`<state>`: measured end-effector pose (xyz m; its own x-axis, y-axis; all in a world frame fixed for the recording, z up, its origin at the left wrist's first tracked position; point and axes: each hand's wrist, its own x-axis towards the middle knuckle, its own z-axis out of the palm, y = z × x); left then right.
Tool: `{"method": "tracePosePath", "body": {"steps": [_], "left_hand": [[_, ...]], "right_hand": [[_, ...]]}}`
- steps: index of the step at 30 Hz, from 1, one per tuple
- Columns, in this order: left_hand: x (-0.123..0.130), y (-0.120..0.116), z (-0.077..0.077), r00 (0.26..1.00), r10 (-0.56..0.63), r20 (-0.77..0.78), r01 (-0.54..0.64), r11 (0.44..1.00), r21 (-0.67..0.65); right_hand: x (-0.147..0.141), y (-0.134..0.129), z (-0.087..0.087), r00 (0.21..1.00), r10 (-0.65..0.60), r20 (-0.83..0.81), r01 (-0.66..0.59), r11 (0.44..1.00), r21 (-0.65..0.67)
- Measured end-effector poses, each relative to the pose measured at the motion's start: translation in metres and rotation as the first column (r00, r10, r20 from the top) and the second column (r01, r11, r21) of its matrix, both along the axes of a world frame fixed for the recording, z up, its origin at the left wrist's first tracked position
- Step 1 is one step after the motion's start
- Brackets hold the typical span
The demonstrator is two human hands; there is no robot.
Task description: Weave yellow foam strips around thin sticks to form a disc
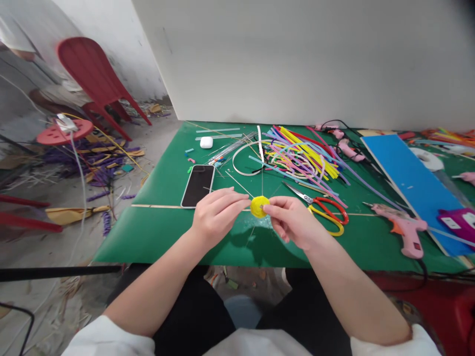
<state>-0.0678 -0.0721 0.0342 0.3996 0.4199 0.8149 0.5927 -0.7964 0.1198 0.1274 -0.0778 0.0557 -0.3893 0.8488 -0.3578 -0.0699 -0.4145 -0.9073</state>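
Note:
Over the front of the green table, a small round yellow coiled disc point(258, 206) is held between both hands. Thin wire-like stems stick out from it in several directions. My right hand point(295, 220) pinches the disc's right side, with the thumb lying on its face and the other fingers curled below. Fingers pressed together, my left hand point(218, 217) meets the disc's left edge; its thumb is hidden behind the fingers. To the right of the right hand lie scissors point(330, 212) with red and yellow handles. A phone point(198, 186) rests just beyond the left hand.
Behind the hands is a pile of coloured strips point(300, 153). A white earbud case point(206, 142) lies left of it. At right are a pink glue gun point(403, 227) and a blue board point(404, 173). A red chair point(89, 74) and a seated person are at far left.

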Motion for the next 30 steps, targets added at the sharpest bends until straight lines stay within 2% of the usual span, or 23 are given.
{"method": "tracePosePath", "body": {"steps": [2,4,6,7,9,11,14,20,26,30], "left_hand": [[-0.004,0.002,0.001,1.000,-0.020,-0.001,0.020,1.000,-0.005],[-0.007,0.003,0.002,1.000,-0.022,0.013,0.023,1.000,-0.001],[-0.010,0.004,0.005,1.000,-0.029,0.011,0.029,1.000,-0.006],[-0.010,0.004,0.005,0.999,-0.037,0.000,0.037,0.999,-0.011],[-0.009,0.003,0.007,0.998,-0.059,-0.028,0.058,0.998,-0.023],[-0.008,0.003,0.007,0.996,-0.075,-0.050,0.074,0.997,-0.028],[-0.004,0.002,0.007,0.991,-0.089,-0.097,0.087,0.996,-0.020],[-0.002,-0.001,0.007,0.988,-0.075,-0.137,0.078,0.997,0.015],[-0.001,-0.003,0.006,0.991,-0.081,-0.103,0.081,0.997,-0.001],[-0.001,-0.004,0.008,0.993,-0.070,-0.099,0.071,0.997,0.006]], "right_hand": [[0.005,-0.002,0.006,0.986,-0.091,0.142,0.068,0.985,0.157],[0.012,-0.004,0.011,0.938,-0.248,0.242,0.159,0.928,0.336],[0.016,-0.004,0.015,0.909,-0.349,0.227,0.222,0.867,0.447],[0.016,-0.003,0.015,0.920,-0.343,0.188,0.229,0.862,0.452],[0.015,-0.002,0.012,0.968,-0.232,0.095,0.181,0.910,0.372],[0.010,-0.001,0.007,0.996,-0.089,0.007,0.085,0.968,0.236],[0.004,-0.001,0.001,0.996,0.022,-0.082,-0.013,0.994,0.107],[0.000,-0.001,0.000,0.993,0.042,-0.109,-0.035,0.997,0.067],[0.000,-0.002,0.000,0.990,0.003,-0.144,0.011,0.995,0.097],[0.001,-0.002,0.005,0.992,0.024,-0.124,-0.012,0.995,0.096]]}}
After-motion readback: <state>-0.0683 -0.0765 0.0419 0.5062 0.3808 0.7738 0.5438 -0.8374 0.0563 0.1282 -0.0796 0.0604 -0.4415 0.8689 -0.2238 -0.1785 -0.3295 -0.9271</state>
